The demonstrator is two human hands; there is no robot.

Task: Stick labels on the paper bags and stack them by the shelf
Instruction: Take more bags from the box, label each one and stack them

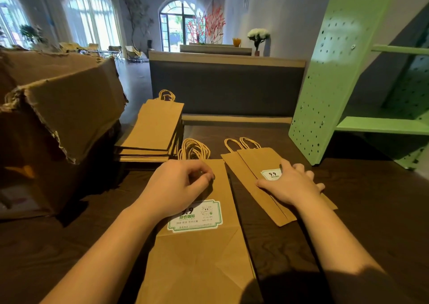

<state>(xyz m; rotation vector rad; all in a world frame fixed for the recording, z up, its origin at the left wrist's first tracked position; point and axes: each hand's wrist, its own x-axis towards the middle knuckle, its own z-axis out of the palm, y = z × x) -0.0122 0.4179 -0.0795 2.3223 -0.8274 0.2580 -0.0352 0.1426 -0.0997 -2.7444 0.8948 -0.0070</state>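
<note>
Stack point(250, 164) of labelled bags lies just left of the shelf point(343, 76), with the right hand point(292, 185) pressing it, fingers flat and spread. Farther left of the shelf, another labelled bag point(197, 252) lies lengthwise, handles pointing away. The left hand point(178, 185) rests on it with fingers curled; I cannot tell if they pinch the paper. The table point(359, 199) looks open toward the shelf.

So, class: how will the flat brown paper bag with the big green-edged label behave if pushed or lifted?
The flat brown paper bag looks thin and folded, so probably light and floppy. It lies flat on the dark wooden table, so it should slide, not roll.
</note>
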